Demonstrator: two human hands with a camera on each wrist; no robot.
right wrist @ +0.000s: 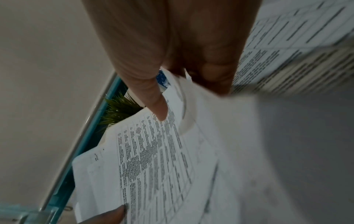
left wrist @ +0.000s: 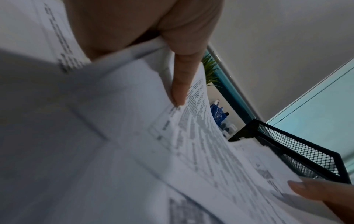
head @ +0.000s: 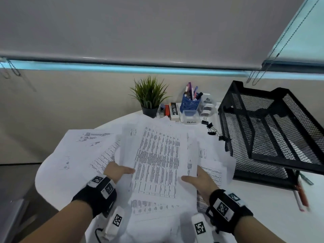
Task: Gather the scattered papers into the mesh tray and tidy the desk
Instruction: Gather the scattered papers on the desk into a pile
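A pile of white printed papers point(head: 157, 155) was held by the left hand point(head: 115, 171) and right hand point(head: 199, 179), fingers point(left wrist: 180, 84) pinched on it. Nothing was seen inside the black wire mesh tray point(head: 273, 130). More sheets were left on the white tabletop point(head: 263, 204).

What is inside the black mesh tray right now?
No papers show in the mesh tray; through the top tier only mesh and crossbars show. The lower tier's far corners are hidden.

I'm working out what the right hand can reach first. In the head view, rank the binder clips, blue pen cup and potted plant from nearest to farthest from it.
From the right hand:
1. Binder clips, on the desk ahead, beside the mesh tray.
2. Blue pen cup, farther back.
3. Potted plant, back and to the left.
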